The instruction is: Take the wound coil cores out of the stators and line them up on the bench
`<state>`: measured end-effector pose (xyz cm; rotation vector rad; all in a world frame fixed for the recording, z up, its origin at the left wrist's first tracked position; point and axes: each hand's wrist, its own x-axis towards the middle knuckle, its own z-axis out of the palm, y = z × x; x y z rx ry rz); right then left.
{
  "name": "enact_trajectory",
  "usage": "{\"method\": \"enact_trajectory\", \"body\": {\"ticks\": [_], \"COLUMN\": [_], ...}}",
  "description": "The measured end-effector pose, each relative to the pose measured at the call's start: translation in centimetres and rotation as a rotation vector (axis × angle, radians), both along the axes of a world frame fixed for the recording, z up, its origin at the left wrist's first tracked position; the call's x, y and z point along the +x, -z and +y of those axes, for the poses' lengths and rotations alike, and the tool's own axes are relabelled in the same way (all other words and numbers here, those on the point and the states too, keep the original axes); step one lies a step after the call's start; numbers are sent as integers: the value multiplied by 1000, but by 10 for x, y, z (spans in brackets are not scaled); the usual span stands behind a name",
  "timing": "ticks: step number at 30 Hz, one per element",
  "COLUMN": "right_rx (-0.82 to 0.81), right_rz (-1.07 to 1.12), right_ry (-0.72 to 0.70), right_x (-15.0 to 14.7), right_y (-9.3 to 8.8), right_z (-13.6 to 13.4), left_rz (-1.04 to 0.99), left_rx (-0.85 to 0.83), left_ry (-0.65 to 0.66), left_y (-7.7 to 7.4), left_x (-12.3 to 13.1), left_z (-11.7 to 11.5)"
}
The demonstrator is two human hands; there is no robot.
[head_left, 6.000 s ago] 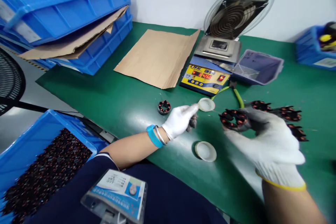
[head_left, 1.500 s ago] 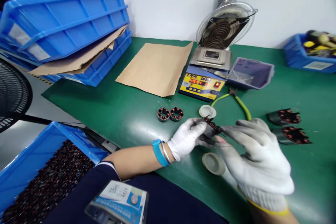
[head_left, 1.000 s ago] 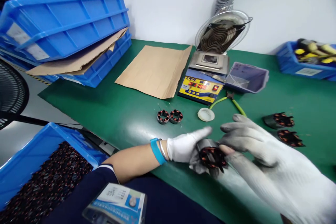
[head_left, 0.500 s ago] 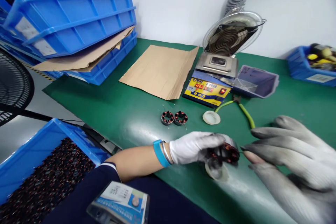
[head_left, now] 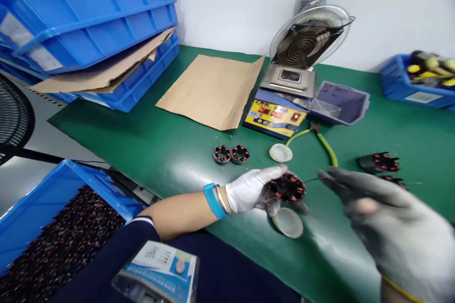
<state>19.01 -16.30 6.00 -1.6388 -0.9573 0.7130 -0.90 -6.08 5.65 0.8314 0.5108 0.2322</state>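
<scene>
- Badge (head_left: 159,270) on my chest nearest the camera, blue bin of wound cores (head_left: 53,232) at lower left; neither in play.
- White cap (head_left: 287,222) lies on the green mat (head_left: 159,151) just under my left hand; easy to knock off the edge.
- Left hand (head_left: 250,189) is closed around the stator (head_left: 287,187), coils facing up.
- Right hand (head_left: 377,218) pinches a thin lead wire (head_left: 313,179) off the stator; blurred, exact grip unclear. Risk, I'd say: hard tug snaps or unwinds it.
- Two stators (head_left: 231,154), second cap (head_left: 280,152), cutters (head_left: 320,139), solder pot (head_left: 280,109) beyond; hot pot is a burn risk.
</scene>
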Motion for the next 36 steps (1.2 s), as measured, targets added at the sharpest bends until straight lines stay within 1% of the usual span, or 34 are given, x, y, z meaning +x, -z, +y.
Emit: {"method": "enact_trajectory", "body": {"ticks": [2, 3, 4, 5, 8, 10, 12, 13, 14, 16, 17, 18, 20, 22, 23, 25, 26, 28, 29, 30, 32, 34, 36], "right_rx": [-146, -174, -178, -158, -9, 95, 191, 238, 274, 296, 282, 260, 216, 201, 197, 163, 105, -74, -164, -233, -285, -307, -352], "right_rz": [-142, -206, -273, -344, -633, -875, -1044, -1088, -1113, -1134, -1143, -1156, -1174, -1160, -1143, -1104, -1101, -1136, -1164, -1192, -1235, -1267, -1301], "right_ry": [-272, -371, -428, -436, -343, -256, -234, -246, -261, -254, -216, -161, -57, -27, -25, 13, 48, 105, 101, 70, -29, -113, -163], "right_x": [-12, -19, -25, -31, -35, -32, -26, -23, -21, -18, -17, -16, -14, -10, -8, -3, 0, 5, 8, 10, 12, 12, 11], "right_y": [2, 4, 6, 8, 15, 16, 15, 13, 11, 7, 5, 4, 3, 6, 8, 16, 20, 29, 33, 36, 39, 37, 32], "right_z": [2, 3, 4, 6, 7, 8, 9, 9, 9, 8, 7, 6, 6, 9, 12, 22, 27, 39, 45, 50, 60, 67, 72], "left_rz": [7, 28, 50, 71, 48, 9, 97, 184, 261, 307, 287, 264, 240, 246, 253, 275, 291, 333, 362, 399, 467, 502, 507], "left_rx": [-93, -81, -41, 17, 244, 460, 650, 677, 645, 481, 414, 379, 389, 396, 389, 396, 432, 577, 658, 730, 815, 845, 872], "left_ry": [87, 112, 129, 135, 84, 55, 104, 141, 174, 199, 176, 123, -49, -203, -232, -202, -174, -122, -98, -70, -6, 53, 94], "left_y": [1, 0, -1, -3, -9, -11, -11, -11, -12, -14, -15, -16, -16, -13, -10, -4, -1, 4, 6, 8, 12, 15, 19], "left_x": [0, -1, -2, -3, -6, -7, -8, -8, -9, -12, -13, -15, -15, -12, -10, -5, -2, 2, 3, 4, 5, 5, 5], "left_z": [1, 1, 1, 1, 2, 4, 6, 7, 8, 12, 14, 15, 16, 14, 11, 4, 1, -6, -8, -10, -12, -12, -12]}}
